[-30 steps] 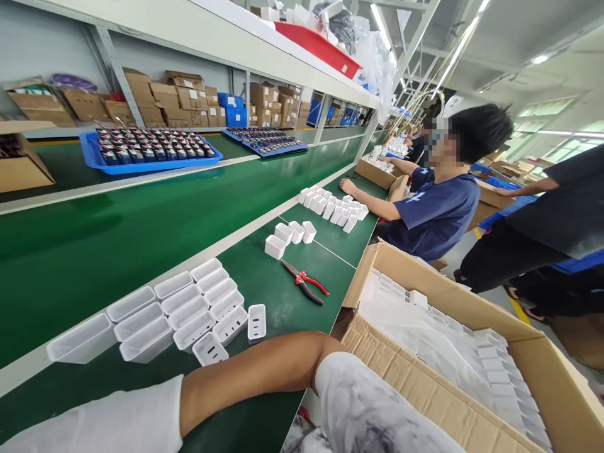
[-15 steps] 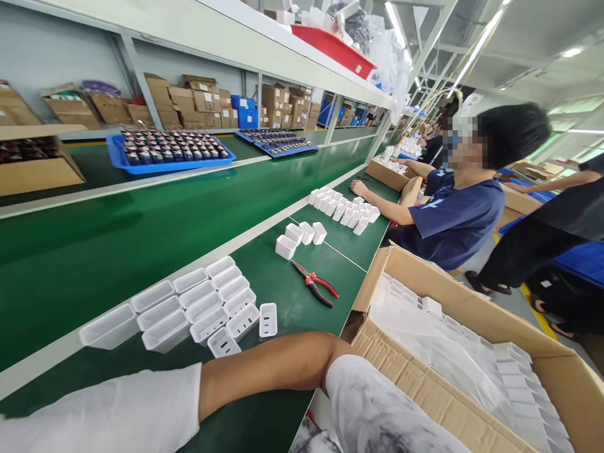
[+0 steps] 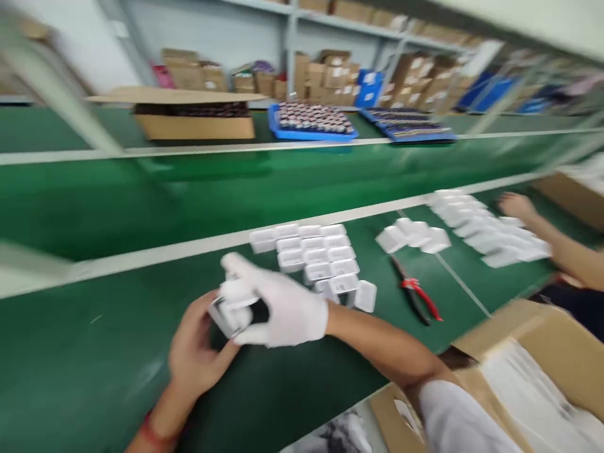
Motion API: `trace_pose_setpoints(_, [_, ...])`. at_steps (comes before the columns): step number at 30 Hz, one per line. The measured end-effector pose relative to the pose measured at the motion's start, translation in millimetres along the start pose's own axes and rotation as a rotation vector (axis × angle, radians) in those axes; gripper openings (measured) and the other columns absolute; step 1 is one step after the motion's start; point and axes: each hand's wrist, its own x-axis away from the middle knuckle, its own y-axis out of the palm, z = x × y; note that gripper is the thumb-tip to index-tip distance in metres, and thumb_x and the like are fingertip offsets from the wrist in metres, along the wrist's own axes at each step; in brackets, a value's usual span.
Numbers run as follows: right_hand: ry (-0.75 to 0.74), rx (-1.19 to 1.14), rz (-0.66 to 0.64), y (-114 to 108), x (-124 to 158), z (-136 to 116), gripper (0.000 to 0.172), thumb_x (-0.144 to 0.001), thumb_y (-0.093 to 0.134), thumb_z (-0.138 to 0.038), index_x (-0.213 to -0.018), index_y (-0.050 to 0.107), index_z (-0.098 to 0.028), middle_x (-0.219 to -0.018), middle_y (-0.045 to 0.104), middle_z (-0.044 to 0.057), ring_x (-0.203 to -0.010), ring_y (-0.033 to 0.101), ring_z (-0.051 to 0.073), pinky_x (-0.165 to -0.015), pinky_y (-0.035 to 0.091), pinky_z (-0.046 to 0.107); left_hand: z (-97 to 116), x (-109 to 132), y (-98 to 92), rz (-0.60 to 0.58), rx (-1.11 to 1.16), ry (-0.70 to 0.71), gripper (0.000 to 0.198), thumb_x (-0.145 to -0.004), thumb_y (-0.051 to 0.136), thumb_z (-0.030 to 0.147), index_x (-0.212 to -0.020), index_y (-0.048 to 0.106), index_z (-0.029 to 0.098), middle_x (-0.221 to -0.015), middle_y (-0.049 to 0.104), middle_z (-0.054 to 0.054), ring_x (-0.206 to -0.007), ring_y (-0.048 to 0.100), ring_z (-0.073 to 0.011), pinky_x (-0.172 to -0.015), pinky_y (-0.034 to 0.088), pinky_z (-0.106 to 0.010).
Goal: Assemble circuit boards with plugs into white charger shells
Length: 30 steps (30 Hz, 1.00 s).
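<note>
Both of my hands hold one small white plastic box (image 3: 225, 319) over the green table, left of the box rows. Bare, with a red band at the wrist, my left hand (image 3: 195, 352) grips it from the left and below. My right hand (image 3: 283, 305), in a white glove, has its fingers bent over the box from the right. Motion blurs the fingertips. Beside the right hand stand rows of open white boxes (image 3: 315, 257), some with small slots in the base. Pliers with red and black handles (image 3: 415, 292) lie further right.
More white boxes (image 3: 415, 234) stand beyond the pliers, near another person's forearm (image 3: 573, 255). An open cardboard box (image 3: 523, 327) is at the lower right. Across the green belt sit a blue tray of small parts (image 3: 314, 135) and a carton (image 3: 198, 126).
The view has swung left and down. Both hands are now visible with a white box between them; before, only an arm reached across and no hand showed.
</note>
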Motion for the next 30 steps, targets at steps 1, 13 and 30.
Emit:
trace_pose_setpoints(1, [-0.01, -0.016, 0.054, 1, 4, 2, 0.095, -0.073, 0.078, -0.018, -0.155, 0.03, -0.021, -0.139, 0.056, 0.009, -0.13, 0.053, 0.024, -0.111, 0.041, 0.034, 0, 0, -0.3, 0.008, 0.039, 0.083, 0.057, -0.077, 0.075, 0.048, -0.126, 0.057, 0.025, -0.121, 0.065, -0.01, -0.109, 0.066, -0.0302, -0.088, 0.06, -0.044])
trace_pose_setpoints(13, [0.039, -0.064, 0.095, 11, 17, 13, 0.095, -0.084, 0.072, -0.024, -0.159, 0.015, -0.034, -0.136, 0.058, 0.007, -0.122, 0.058, 0.022, -0.109, 0.045, 0.045, 13, -10, 1.2, 0.028, 0.203, 0.269, 0.063, -0.081, 0.073, 0.032, -0.138, 0.048, 0.021, -0.127, 0.061, -0.017, -0.117, 0.061, -0.0291, -0.095, 0.056, -0.043])
trace_pose_setpoints(30, [-0.002, 0.068, 0.069, 10, 16, 16, 0.094, -0.083, 0.069, -0.02, -0.157, 0.017, -0.044, -0.121, 0.063, 0.002, -0.114, 0.061, 0.025, -0.104, 0.049, 0.046, 11, -12, 2.9, 0.033, 0.193, 0.297, 0.06, -0.084, 0.069, 0.03, -0.138, 0.047, 0.02, -0.126, 0.061, -0.017, -0.118, 0.061, -0.0292, -0.093, 0.058, -0.044])
